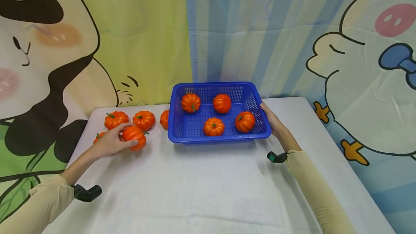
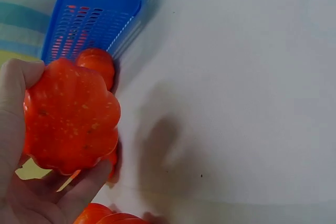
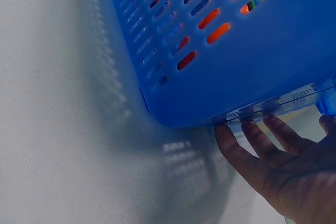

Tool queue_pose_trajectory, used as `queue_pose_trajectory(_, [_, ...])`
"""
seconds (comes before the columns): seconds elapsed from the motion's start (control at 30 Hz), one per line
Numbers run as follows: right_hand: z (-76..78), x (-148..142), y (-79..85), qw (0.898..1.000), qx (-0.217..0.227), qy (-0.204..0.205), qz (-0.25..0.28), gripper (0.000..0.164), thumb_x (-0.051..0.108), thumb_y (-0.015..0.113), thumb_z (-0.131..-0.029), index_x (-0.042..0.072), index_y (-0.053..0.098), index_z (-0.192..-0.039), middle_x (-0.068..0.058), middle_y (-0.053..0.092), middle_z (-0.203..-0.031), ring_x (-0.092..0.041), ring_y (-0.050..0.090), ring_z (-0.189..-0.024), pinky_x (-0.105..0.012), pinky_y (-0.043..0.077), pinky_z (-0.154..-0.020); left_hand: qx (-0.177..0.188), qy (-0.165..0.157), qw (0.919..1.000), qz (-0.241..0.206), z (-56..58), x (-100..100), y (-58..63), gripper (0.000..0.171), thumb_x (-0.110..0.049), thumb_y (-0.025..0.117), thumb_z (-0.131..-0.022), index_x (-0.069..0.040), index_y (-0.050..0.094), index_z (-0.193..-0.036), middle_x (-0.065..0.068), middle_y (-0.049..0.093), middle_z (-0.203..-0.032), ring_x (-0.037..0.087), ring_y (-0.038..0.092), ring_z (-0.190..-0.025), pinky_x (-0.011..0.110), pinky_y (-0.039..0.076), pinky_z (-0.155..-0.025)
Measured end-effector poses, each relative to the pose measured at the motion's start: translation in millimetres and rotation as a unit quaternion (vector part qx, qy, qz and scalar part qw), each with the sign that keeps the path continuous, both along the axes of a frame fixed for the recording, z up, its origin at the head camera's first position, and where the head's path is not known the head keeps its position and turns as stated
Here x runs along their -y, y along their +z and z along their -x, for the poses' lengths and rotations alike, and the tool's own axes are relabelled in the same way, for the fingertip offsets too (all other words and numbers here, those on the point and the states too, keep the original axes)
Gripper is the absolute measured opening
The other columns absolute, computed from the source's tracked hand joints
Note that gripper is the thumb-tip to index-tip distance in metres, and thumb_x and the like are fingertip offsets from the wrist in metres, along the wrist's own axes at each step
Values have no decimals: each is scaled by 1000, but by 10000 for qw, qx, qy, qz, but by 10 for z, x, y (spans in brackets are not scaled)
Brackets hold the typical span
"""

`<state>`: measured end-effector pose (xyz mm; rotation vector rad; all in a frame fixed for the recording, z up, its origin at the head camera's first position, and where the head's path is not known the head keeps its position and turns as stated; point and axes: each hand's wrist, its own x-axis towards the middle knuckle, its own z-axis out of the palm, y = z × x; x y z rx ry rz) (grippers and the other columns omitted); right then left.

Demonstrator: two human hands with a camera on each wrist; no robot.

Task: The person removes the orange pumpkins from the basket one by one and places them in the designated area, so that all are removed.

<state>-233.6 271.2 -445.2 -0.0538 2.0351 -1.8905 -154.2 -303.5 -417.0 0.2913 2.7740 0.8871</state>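
Note:
My left hand [image 1: 112, 142] holds a small orange pumpkin [image 1: 134, 137] above the table, thumb on one side and fingers on the other. Its ribbed surface fills much of the left wrist view, where the left hand [image 2: 31, 182] curls round it. A blue plastic basket [image 1: 208, 140] with slotted walls stands at the back middle, with several orange pumpkins [image 1: 213, 126] inside. My right hand [image 1: 274, 122] touches the basket's right side. In the right wrist view, that hand's fingers [image 3: 239, 153] lie fairly straight against the wall.
More pumpkins [image 1: 144, 120] lie on the table left of the basket, one partly hidden behind its left rim [image 1: 164, 119]. Another pumpkin [image 1: 98, 137] is mostly covered by the left hand. A white cloth covers the table [image 1: 195, 183]; printed curtains [image 1: 156, 39] hang behind.

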Motion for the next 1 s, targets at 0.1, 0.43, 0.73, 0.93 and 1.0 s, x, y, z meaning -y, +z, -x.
queue_pose_trajectory(0.1, [-14, 13, 27, 10000, 21, 1, 5, 57, 42, 16, -105, 32, -11, -154, -3, -5, -165, -33, 4, -152, -54, 6, -123, -6, 83, 10000, -46, -10, -13, -7, 79, -46, 72, -84, -1, 38, -139, 29, 53, -126, 38, 56, -105, 44, 55, -80])
queue_pose_trajectory(0.43, [80, -45, -110, 9999, 54, -79, 90, 57, 47, 18, -104, 38, -10, -153, 0, -4, -166, -33, 6, -152, -55, 7, -123, -88, 21, 10000, 42, -63, -19, -109, 77, -43, 79, -78, 0, 32, -121, 33, 55, -122, 45, 55, -111, 61, 48, -93])
queue_pose_trajectory(0.73, [102, -57, -137, 9999, 45, -96, 73, 57, 48, 18, -104, 39, -9, -153, 0, -4, -166, -32, 6, -152, -55, 7, -123, -413, -231, 9987, 207, -49, -29, -271, 89, -34, 82, -76, 7, 34, -139, 33, 44, -128, 48, 50, -113, 66, 49, -90])
queue_pose_trajectory(0.93, [71, -35, -122, 9998, 79, -174, 42, 58, 49, 20, -104, 39, -8, -154, 0, -3, -166, -33, 7, -152, -54, 7, -123, -352, -60, 9994, 42, -44, -94, -359, 89, -34, 86, -71, 5, 37, -135, 31, 42, -132, 47, 46, -119, 67, 44, -95])
queue_pose_trajectory(1.0, [42, -15, -79, 9998, 84, -159, 23, 58, 47, 20, -104, 38, -9, -154, -1, -3, -166, -33, 7, -152, -55, 7, -123, -390, 4, 9992, 85, -40, -105, -398, 91, -34, 87, -69, 5, 37, -135, 32, 41, -135, 48, 44, -123, 69, 41, -98])
